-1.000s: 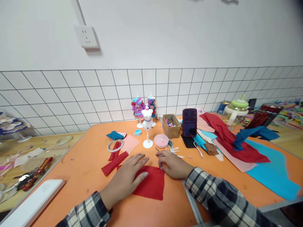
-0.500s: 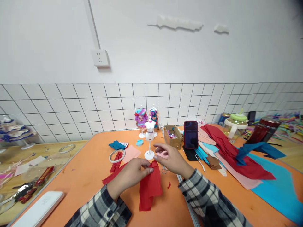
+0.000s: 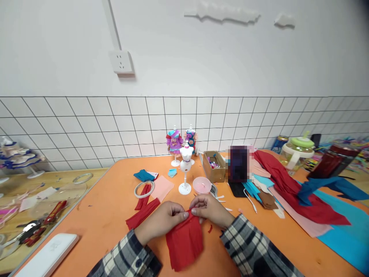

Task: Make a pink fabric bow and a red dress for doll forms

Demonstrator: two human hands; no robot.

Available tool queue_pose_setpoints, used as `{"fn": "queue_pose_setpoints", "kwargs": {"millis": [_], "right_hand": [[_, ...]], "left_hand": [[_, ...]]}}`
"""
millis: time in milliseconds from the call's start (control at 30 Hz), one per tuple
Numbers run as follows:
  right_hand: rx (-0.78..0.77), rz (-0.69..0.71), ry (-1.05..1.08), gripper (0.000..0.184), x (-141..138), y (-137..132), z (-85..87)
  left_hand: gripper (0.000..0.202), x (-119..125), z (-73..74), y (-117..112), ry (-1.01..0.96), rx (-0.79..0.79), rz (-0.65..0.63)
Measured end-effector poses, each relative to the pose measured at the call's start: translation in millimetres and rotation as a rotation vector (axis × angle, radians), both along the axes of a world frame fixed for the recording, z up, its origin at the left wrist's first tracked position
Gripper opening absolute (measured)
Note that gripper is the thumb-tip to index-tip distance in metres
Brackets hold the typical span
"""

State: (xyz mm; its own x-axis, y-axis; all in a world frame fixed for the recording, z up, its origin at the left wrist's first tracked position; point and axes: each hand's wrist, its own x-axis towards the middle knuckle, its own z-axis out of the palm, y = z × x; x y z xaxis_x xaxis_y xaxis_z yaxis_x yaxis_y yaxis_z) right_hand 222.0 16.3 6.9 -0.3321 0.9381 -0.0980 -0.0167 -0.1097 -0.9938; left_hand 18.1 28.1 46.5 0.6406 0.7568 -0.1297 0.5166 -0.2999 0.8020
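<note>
Both hands pinch the top edge of a piece of red crepe paper (image 3: 185, 242), which hangs down and spreads out over the orange table. My left hand (image 3: 165, 218) grips its upper left part between thumb and fingers. On the upper right corner, my right hand (image 3: 210, 209) is closed in a pinch. Just beyond the hands stands a small white mannequin (image 3: 185, 167) on a round base. A pink bowl (image 3: 202, 185) sits to its right, behind my right hand. Another red crepe strip (image 3: 141, 215) lies by my left wrist.
A tape roll (image 3: 135, 190) and pink paper (image 3: 162, 187) lie left of the mannequin. Behind it stand two dressed mannequins (image 3: 174, 143). To the right are a cardboard box (image 3: 215, 173), a dark phone (image 3: 238, 164) and layered coloured paper (image 3: 300, 209). A white power bank (image 3: 49, 254) lies front left.
My right hand has come down from beside the mannequin and now pinches the red crepe paper. The paper's lower part is spread wider. The pink bowl shows more fully.
</note>
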Motion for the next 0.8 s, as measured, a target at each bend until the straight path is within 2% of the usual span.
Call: {"fn": "queue_pose_setpoints", "kwargs": {"millis": [133,233,400,500,600,800], "right_hand": [[-0.117,-0.129,0.039,0.047,-7,-1,-8.6],[-0.13,-0.194,0.07,0.046,-9,1,-11.5],[-0.026,-0.27,0.048,0.043,-8,2,-7.6],[-0.002,-0.255,0.053,0.044,-8,0,-6.4],[0.033,-0.245,0.068,0.042,-9,0,-9.0],[0.158,-0.329,-0.024,0.034,-10,3,-18.0]], "left_hand": [[0.04,1,-1.9,-4,0.046,0.189,0.106],[0.038,1,-3.6,-3,0.029,0.21,0.137],[0.031,3,-5.7,-1,-0.062,0.186,0.172],[0.031,7,-8.4,-3,-0.077,0.174,0.203],[0.031,9,-12.0,-5,-0.09,0.168,0.21],[0.031,11,-17.8,-4,-0.072,0.17,0.202]]}}
